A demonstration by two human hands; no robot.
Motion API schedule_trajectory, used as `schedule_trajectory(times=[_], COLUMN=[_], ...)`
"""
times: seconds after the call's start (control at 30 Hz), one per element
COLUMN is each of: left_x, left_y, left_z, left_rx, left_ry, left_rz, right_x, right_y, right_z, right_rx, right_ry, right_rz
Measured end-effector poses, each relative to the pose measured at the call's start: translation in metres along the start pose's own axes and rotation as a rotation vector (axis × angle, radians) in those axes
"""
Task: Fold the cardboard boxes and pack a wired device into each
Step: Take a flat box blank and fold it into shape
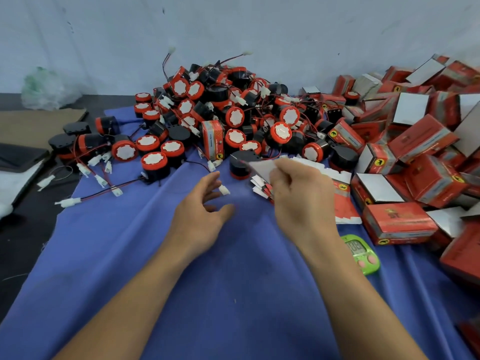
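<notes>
A big heap of round black-and-red wired devices with white plugs covers the far middle of the blue cloth. Folded red boxes are heaped at the right. A stack of flat red-and-white box blanks lies just right of my hands. My right hand pinches the top flat blank by its white flap and lifts it off the stack. My left hand hovers over the cloth with fingers spread, holding nothing, close to a white plug.
A green digital timer lies on the cloth by my right forearm. One closed red box stands upright among the devices. Brown cardboard and a crumpled plastic bag lie at the far left, off the cloth.
</notes>
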State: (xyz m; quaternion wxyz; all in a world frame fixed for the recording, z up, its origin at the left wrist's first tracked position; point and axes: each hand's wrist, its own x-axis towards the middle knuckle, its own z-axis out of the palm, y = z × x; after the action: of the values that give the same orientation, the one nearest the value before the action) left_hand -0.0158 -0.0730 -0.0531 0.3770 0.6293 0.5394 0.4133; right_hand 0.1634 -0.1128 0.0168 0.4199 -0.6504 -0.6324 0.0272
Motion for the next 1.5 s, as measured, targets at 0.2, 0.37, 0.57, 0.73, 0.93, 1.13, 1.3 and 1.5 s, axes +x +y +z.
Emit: schedule_trajectory(times=[0.2, 0.37, 0.57, 0.73, 0.93, 1.13, 1.3, 1.5], left_x=[0.003, 0.007, 0.005, 0.0, -0.002, -0.007, -0.016, -0.013], left_y=[0.014, 0.013, 0.011, 0.013, 0.018, 0.02, 0.021, 0.018], left_z=[-0.005, -0.015, -0.003, 0.0, -0.014, -0.013, -0.004, 0.003], left_rx=[-0.399, -0.661, -0.396, -0.475, -0.715, -0.782, -0.697, -0.326], left_ry=[-0.101, -0.078, 0.09, -0.195, -0.405, -0.395, -0.329, 0.088], left_rz=[-0.086, -0.269, -0.194, -0.096, -0.156, -0.164, -0.094, -0.035], right_x=[0.003, 0.006, -0.002, -0.021, -0.021, -0.019, -0.02, -0.02], right_y=[-0.007, 0.01, 0.008, -0.007, -0.008, -0.009, -0.012, -0.014], right_z=[-0.014, -0.001, 0.0, 0.023, 0.027, 0.025, 0.025, 0.014], right_rx=[1.132, 1.088, 0.497, 0.171, 0.083, 0.082, 0.193, 0.409], right_ry=[-0.103, -0.145, 0.263, -0.093, -0.127, -0.196, -0.2, -0.258], right_rz=[0.52, 0.785, 0.257, -0.021, -0.218, -0.268, -0.28, -0.214])
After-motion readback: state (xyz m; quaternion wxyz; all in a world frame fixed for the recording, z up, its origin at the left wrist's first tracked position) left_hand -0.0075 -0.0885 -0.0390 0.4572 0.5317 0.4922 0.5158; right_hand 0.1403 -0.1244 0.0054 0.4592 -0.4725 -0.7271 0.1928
